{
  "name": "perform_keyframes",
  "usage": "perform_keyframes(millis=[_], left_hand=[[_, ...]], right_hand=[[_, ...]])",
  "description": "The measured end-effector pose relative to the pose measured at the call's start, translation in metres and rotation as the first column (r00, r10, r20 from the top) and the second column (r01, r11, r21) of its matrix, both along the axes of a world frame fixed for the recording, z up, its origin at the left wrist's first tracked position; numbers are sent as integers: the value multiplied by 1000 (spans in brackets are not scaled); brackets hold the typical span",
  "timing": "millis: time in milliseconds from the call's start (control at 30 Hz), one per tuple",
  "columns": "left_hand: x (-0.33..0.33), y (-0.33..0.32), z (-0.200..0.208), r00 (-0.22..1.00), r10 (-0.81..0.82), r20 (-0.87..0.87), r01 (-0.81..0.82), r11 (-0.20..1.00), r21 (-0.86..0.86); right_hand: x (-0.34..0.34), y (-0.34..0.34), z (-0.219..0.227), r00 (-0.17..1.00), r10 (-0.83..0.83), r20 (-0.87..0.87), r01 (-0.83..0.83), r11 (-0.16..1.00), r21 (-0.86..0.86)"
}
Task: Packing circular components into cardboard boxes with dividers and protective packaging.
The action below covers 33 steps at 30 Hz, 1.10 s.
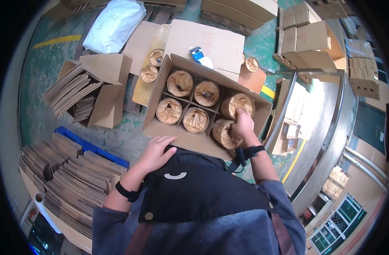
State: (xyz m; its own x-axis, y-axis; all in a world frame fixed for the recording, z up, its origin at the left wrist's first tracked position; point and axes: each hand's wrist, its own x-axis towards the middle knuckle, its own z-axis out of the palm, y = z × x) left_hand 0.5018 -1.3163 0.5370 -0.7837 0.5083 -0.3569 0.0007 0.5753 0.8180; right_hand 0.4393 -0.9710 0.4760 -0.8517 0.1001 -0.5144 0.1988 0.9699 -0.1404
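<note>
Looks like seating the far-right paper-lined tube point(237, 103) in the divided carton point(188, 139), pinching its rim with the right hand point(244, 124). Resting the left hand point(157, 154) loose by the near-left edge. Next, probably just ease it down.

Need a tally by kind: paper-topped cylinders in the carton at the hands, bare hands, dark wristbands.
Paper-topped cylinders in the carton: 6
Left hand and right hand: 2
Dark wristbands: 2
Total: 10
</note>
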Motion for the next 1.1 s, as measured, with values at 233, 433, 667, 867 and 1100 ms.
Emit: perform_keyframes(millis=[233, 433, 667, 867, 1100], left_hand=[[-77, 184, -38, 652, -12, 758, 193, 970, -150], [-47, 227, -99, 647, 197, 736, -81, 978, -191], [-43, 213, -116, 486, 164, 858, -172, 981, -90], [-57, 199, -82, 573, 149, 806, -71, 989, -131], [-65, 189, -59, 647, 97, 756, 1, 992, -128]], right_hand=[[-1, -5, 6, 999, 14, -32, -14, 1000, 5], [-4, 32, -8, 994, 87, -60, -96, 982, -161], [-40, 55, -31, 961, 73, 268, 52, 900, -433], [-18, 51, -38, 978, 165, -128, -194, 943, -269], [-9, 39, -14, 950, 239, -201, -274, 947, -169]])
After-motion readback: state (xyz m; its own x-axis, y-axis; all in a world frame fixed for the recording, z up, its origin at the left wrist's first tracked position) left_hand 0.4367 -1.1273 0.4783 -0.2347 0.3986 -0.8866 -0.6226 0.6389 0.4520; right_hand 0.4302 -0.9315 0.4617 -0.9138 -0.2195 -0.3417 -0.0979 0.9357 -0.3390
